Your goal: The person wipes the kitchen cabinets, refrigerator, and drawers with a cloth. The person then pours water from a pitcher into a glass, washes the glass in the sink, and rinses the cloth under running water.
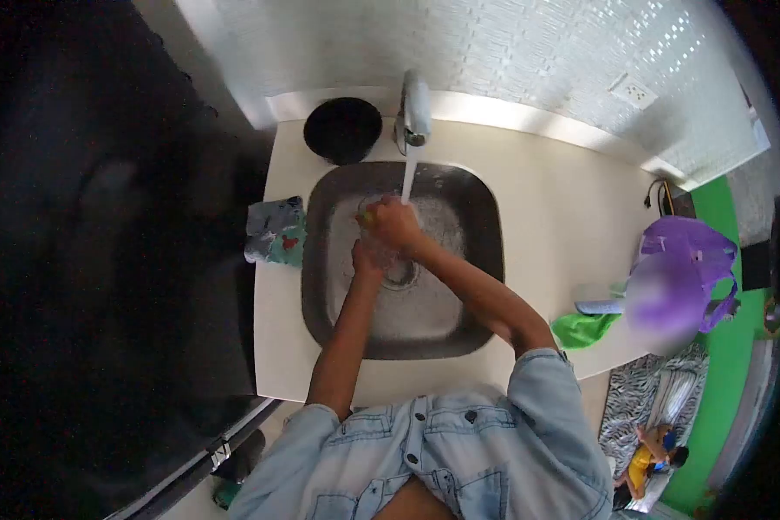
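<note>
Water runs from the faucet (414, 113) into the metal sink (316, 286), and both my hands are inside the basin. My right hand (392, 224) is closed beside the stream, around something small and yellow-green (369, 216). Just below it, near the sink's left half, is my left hand (368, 258). It seems to be at a clear, wet object whose shape I cannot make out. The left fingers are mostly hidden and blurred.
A black bowl (343, 130) stands behind the sink. A folded cloth (276, 232) lies at its left edge. On the counter's right are a green cloth (585, 329) and a purple bag (680, 277). A person (648, 459) is at the lower right.
</note>
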`<move>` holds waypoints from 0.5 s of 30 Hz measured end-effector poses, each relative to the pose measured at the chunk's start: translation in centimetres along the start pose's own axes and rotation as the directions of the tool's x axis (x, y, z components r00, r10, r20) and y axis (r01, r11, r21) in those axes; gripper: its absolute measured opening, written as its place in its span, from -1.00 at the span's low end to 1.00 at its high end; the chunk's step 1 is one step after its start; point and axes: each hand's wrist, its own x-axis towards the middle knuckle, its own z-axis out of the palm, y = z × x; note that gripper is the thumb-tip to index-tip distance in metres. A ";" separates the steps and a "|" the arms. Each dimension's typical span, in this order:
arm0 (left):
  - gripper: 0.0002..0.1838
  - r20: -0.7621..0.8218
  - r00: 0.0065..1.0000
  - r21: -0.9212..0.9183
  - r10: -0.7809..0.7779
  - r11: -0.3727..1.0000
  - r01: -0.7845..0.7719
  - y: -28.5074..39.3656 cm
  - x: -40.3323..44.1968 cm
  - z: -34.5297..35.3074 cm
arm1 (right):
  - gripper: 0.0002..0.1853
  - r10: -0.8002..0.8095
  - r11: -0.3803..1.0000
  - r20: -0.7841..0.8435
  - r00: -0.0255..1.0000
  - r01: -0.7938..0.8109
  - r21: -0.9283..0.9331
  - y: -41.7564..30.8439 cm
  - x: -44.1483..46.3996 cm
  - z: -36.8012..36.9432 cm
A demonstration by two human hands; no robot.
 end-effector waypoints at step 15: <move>-0.63 0.075 0.991 0.211 -0.111 0.973 0.093 -1.3 2.7 -3.6 | -0.30 0.176 0.984 0.195 0.965 -0.166 -0.064 -2.7 -0.4 -5.6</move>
